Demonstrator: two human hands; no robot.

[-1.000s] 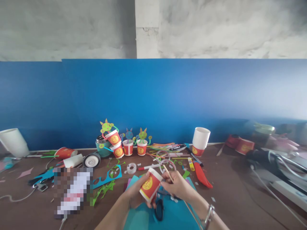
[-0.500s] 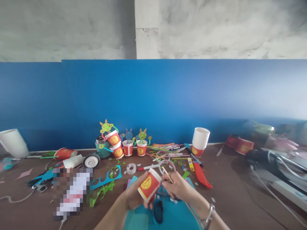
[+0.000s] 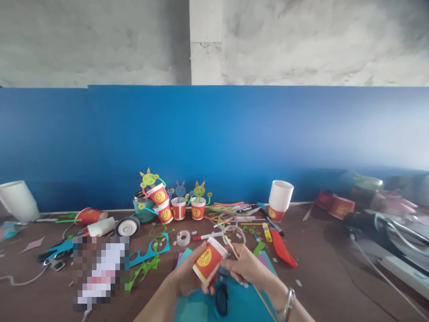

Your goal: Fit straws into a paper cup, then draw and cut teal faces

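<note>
My left hand (image 3: pixel 191 270) is wrapped round a red and white paper cup (image 3: pixel 210 261) with a yellow emblem, tilted with its white rim up and to the right. Closed at the cup's right side, my right hand (image 3: pixel 243 264) grips a long thin wooden stick (image 3: pixel 263 298). One end of the stick juts above the fingers; the other runs back along the forearm. The right fingertips are at the cup's side, and whether they press on it I cannot tell. Below the hands lie blue paper sheets (image 3: pixel 244 299) and dark-handled scissors (image 3: pixel 221 298), their blades partly hidden.
Behind the hands stand decorated cups (image 3: pixel 198 208) with paper faces, a tape roll (image 3: pixel 183 238), a red-capped marker (image 3: pixel 208 235) and a glue stick (image 3: pixel 267 232). A stack of cups (image 3: pixel 280 200) and a red balloon (image 3: pixel 283 248) are right; paper scraps (image 3: pixel 144 270) lie left.
My right hand has shifted slightly at the cup's side, and the stick's upper end has moved a little left. The left hand and cup stay nearly in place.
</note>
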